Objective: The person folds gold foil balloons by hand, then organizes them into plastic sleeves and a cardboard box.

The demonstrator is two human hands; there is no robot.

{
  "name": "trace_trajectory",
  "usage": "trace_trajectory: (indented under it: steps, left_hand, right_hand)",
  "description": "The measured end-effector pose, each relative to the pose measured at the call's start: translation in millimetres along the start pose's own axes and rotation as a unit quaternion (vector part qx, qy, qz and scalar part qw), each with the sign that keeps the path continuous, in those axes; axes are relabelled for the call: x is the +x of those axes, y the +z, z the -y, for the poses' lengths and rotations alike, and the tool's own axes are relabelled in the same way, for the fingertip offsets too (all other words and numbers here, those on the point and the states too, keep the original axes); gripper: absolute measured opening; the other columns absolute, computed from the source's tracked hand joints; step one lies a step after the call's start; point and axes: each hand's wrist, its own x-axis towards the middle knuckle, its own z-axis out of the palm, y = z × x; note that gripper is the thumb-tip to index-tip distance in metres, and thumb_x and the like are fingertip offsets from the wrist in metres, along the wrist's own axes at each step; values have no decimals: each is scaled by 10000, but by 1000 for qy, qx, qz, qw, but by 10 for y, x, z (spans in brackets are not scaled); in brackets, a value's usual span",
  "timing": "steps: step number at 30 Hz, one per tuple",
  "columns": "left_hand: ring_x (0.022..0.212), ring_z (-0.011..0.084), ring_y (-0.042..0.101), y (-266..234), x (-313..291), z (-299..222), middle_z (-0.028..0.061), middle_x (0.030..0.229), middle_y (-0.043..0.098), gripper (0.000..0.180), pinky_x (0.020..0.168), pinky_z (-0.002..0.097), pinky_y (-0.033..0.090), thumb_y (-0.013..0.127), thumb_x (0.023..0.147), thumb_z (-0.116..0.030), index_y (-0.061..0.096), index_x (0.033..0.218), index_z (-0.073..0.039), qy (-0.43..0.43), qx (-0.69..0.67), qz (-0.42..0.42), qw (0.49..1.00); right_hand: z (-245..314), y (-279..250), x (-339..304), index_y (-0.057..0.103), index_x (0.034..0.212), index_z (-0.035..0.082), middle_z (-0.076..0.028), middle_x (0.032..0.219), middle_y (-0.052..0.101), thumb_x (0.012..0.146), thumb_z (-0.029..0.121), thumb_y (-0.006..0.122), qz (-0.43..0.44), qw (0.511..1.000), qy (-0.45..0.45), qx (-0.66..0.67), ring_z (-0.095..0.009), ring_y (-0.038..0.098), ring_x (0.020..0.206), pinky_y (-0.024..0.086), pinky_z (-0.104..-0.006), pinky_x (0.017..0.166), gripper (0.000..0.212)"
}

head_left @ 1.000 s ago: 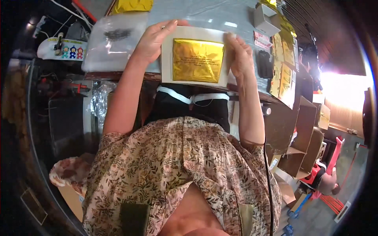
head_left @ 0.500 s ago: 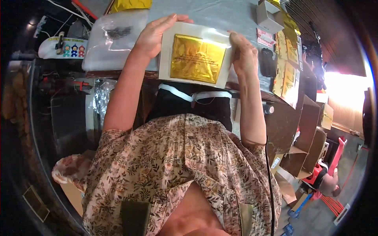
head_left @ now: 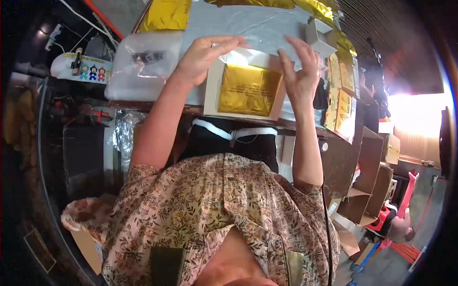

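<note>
A flat white card or shallow box (head_left: 212, 97) leans at the table's near edge, with a square gold foil packet (head_left: 249, 90) on its face. Something shiny and clear, like plastic film, glints along its upper edge. My left hand (head_left: 198, 59) is at its upper left corner, fingers stretched out toward the middle. My right hand (head_left: 303, 74) stands beside its right edge, thumb and fingers spread apart. Whether either hand touches the film is hard to make out.
A stack of clear plastic bags (head_left: 143, 64) lies to the left. Gold foil sheets (head_left: 164, 16) sit at the far left. An open white box (head_left: 320, 38) and yellow printed packs (head_left: 341, 109) are on the right. Brown cartons (head_left: 369, 176) stand beyond the table's right end.
Both hands have loosened from the white piece's sides; the right fingers have spread and the left hand has come inward over the upper edge. The view has shifted slightly.
</note>
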Motion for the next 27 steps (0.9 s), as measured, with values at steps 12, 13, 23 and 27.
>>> trace_trajectory:
  steps: [12, 13, 23, 27]
  left_hand:
    - [1055, 129, 676, 542, -263, -344, 106, 1132, 761, 284, 959, 286, 528, 678, 1008, -167, 735, 1186, 47, 133, 205, 3, 970]
    - [1039, 126, 681, 567, -292, -362, 104, 1115, 766, 277, 947, 281, 533, 679, 1007, -164, 737, 1186, 39, 141, 222, 3, 965]
    - [1008, 83, 657, 793, -476, -504, 62, 1117, 756, 291, 905, 256, 532, 676, 1010, -135, 712, 1236, 44, 161, 268, 33, 949]
    - [1016, 84, 652, 895, -502, -520, 58, 1129, 752, 297, 913, 251, 528, 672, 1015, -143, 708, 1245, 41, 155, 278, 55, 946]
  right_hand:
    - [606, -494, 303, 765, 1060, 155, 17, 1034, 699, 786, 116, 817, 78, 971, -196, -112, -221, 618, 1085, 385, -435, 1001, 281]
    - [630, -532, 312, 766, 1041, 150, 21, 1019, 700, 782, 111, 818, 82, 967, -211, -116, -211, 621, 1086, 382, -435, 1005, 267]
    - [628, -782, 363, 755, 923, 108, 9, 966, 695, 747, 117, 827, 84, 976, -199, -35, -205, 622, 1075, 379, -403, 995, 190]
    - [606, -768, 290, 707, 867, 85, -18, 924, 664, 772, 100, 802, 57, 979, -192, -35, -222, 613, 1029, 389, -414, 970, 136]
